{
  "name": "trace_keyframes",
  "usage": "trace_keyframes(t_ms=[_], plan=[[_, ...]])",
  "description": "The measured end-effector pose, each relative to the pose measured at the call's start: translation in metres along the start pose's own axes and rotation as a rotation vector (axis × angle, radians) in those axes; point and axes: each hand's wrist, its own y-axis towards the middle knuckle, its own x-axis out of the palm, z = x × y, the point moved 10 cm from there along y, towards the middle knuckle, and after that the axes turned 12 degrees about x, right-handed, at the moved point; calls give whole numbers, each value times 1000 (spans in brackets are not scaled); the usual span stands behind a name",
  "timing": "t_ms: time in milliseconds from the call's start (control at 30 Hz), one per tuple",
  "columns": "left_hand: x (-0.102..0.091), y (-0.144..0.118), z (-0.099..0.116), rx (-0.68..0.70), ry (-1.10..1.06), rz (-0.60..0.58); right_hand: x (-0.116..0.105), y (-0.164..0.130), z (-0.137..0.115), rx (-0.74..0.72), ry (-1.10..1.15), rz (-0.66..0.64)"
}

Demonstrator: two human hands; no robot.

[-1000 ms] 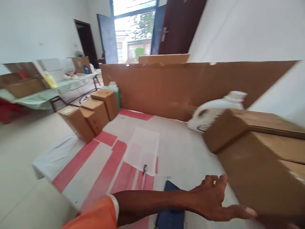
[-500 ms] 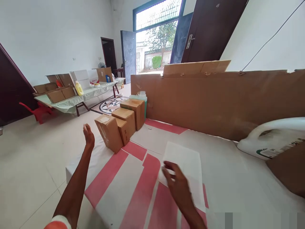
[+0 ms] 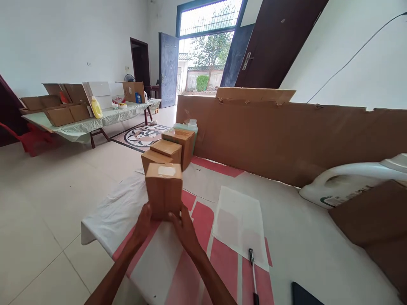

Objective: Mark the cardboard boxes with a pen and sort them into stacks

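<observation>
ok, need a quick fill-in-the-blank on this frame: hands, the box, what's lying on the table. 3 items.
1. The left hand and right hand together hold one small ____ box.
2. The pen lies on the table just below the sheet of ____.
3. The white jug by the cardboard wall lies on its ____.

Missing words: cardboard; paper; side
</observation>
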Motion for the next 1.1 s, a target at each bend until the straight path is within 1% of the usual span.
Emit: trace_keyframes(t_ms=[67,100,200,267,333,367,433,500,567,633,700,767,833,900,967,1033,1100], plan=[[28,-41,5,0,26,-103,-42,-42,12,68,39,76],[46,-61,9,15,55,-178,-65,-65,17,101,41,130],[104,-115,24,110,186,-449,-131,-131,27,191,-23,348],[136,-143,28,169,248,-592,-165,-166,33,226,-45,488],[156,-161,28,195,261,-655,-186,-188,38,233,-45,573],[162,-167,27,210,271,-674,-192,-193,40,229,-39,599],[167,-174,25,251,307,-686,-198,-197,45,219,-13,622],[165,-175,27,314,345,-676,-196,-194,52,213,33,607],[161,-175,34,401,379,-664,-193,-188,59,221,86,580],[158,-172,40,469,417,-655,-195,-186,67,244,121,599],[157,-170,42,505,452,-651,-200,-188,72,265,130,635],[159,-170,43,523,457,-662,-201,-190,70,268,117,616],[165,-171,49,537,441,-684,-198,-193,64,261,99,560],[169,-173,63,567,439,-688,-196,-199,55,250,95,533],[172,-176,85,632,460,-669,-197,-206,47,225,130,550],[174,-180,110,722,497,-649,-204,-211,42,193,223,609],[175,-184,129,807,536,-639,-213,-213,38,175,307,664]])
